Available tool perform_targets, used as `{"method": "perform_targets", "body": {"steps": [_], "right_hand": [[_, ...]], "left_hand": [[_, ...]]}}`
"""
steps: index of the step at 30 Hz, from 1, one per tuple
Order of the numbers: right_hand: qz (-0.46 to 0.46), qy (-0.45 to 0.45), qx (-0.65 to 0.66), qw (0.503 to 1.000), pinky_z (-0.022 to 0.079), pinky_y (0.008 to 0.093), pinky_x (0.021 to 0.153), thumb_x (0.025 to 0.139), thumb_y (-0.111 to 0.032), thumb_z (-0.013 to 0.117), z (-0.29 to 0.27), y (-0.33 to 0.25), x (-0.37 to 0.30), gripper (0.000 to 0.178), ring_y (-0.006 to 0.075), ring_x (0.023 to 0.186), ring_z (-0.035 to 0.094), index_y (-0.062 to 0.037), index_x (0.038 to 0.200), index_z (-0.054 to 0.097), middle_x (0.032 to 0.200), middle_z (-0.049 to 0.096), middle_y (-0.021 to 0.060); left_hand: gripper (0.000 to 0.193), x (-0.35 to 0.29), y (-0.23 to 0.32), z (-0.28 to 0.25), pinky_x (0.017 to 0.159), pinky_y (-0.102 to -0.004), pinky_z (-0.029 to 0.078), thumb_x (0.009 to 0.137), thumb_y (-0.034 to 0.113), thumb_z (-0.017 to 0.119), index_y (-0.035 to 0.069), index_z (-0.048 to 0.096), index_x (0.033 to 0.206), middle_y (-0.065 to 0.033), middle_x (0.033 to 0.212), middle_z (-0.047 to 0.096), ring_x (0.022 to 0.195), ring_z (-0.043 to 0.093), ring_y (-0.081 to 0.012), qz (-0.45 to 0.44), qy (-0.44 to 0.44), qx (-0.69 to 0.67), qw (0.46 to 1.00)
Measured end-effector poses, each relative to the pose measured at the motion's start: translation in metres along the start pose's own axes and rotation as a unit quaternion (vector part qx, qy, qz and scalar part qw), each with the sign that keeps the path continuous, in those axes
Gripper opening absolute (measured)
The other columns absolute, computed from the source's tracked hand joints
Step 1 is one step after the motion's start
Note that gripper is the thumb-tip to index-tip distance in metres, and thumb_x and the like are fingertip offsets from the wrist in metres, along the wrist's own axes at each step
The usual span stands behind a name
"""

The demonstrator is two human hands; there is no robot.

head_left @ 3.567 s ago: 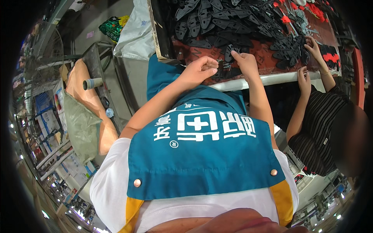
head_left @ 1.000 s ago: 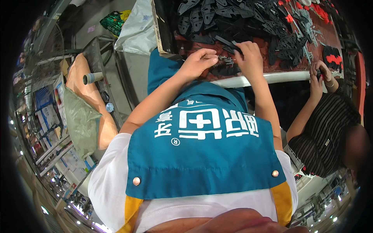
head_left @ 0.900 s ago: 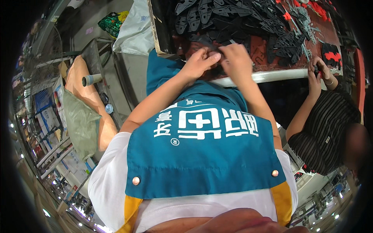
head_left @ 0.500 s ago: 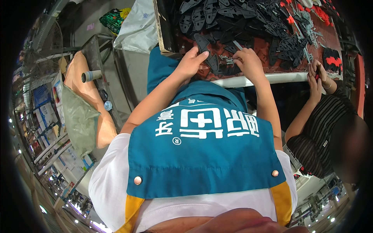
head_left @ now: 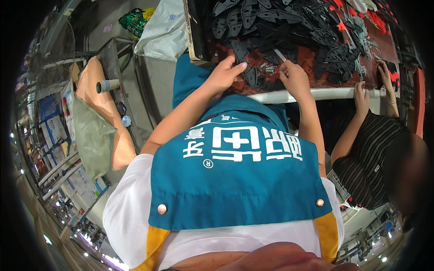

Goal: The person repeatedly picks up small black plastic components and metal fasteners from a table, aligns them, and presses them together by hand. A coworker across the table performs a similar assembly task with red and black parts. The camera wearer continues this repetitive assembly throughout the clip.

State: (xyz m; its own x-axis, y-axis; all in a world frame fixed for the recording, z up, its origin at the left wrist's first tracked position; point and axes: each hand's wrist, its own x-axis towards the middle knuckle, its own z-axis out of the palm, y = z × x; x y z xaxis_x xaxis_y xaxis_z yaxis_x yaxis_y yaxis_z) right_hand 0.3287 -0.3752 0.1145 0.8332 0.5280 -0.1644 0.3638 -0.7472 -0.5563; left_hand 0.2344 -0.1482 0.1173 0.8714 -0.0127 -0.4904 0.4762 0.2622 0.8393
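My left hand [head_left: 222, 76] is at the near left of the workbench, thumb and forefinger at the lower end of a flat black plastic part [head_left: 240, 52]. They seem to pinch it, though the contact is partly hidden. My right hand [head_left: 294, 77] is closed, fingers bent, and a narrow silver metal strip [head_left: 280, 55] juts from them. Between my hands lie small coil springs [head_left: 267, 68], next to another black part [head_left: 249, 73]. Beyond them a heap of black plastic parts [head_left: 271, 20] covers much of the red bench top [head_left: 312, 82].
At right, a co-worker's hands [head_left: 360, 97] are over the bench edge. Grey metal pieces [head_left: 357, 31] and red pieces [head_left: 375, 19] lie at the far right. A wooden side board [head_left: 191, 34] bounds the bench at left. A white sack [head_left: 158, 34] stands beyond it.
My right hand has drawn back slightly to the right, away from the springs. The co-worker's hands have parted, one reaching farther over the bench. My left hand keeps about the same place.
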Motion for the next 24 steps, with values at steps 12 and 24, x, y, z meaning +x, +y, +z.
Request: {"method": "perform_targets", "body": {"steps": [12, 24], "right_hand": [[-0.108, 0.033, -0.092, 0.989, 0.047, 0.0419, 0.073, 0.072, -0.009, 0.068, 0.012, -0.003, 0.000, 0.013, 0.0312, 0.082, 0.055, -0.0031, 0.081, 0.061, 0.083, 0.059, 0.0108], [0.029, -0.044, 0.480, 0.876, 0.046, 0.0209, 0.073, 0.088, -0.005, 0.060, 0.002, -0.044, -0.006, 0.013, 0.0063, 0.080, 0.057, 0.0032, 0.098, 0.063, 0.085, 0.064, 0.0028]], "left_hand": [[0.026, -0.003, 0.007, 0.006, 0.075, -0.0261, 0.045, 0.093, 0.023, 0.056, 0.003, 0.055, 0.110, -0.0032, 0.099, 0.060, 0.086, 0.053, -0.0097, -0.005, 0.002, 0.020, 1.000], [0.025, -0.005, 0.015, 0.010, 0.069, -0.0228, 0.045, 0.093, 0.023, 0.058, 0.003, 0.059, 0.109, 0.0005, 0.093, 0.061, 0.081, 0.053, -0.0062, 0.020, -0.054, 0.076, 0.995]]}}
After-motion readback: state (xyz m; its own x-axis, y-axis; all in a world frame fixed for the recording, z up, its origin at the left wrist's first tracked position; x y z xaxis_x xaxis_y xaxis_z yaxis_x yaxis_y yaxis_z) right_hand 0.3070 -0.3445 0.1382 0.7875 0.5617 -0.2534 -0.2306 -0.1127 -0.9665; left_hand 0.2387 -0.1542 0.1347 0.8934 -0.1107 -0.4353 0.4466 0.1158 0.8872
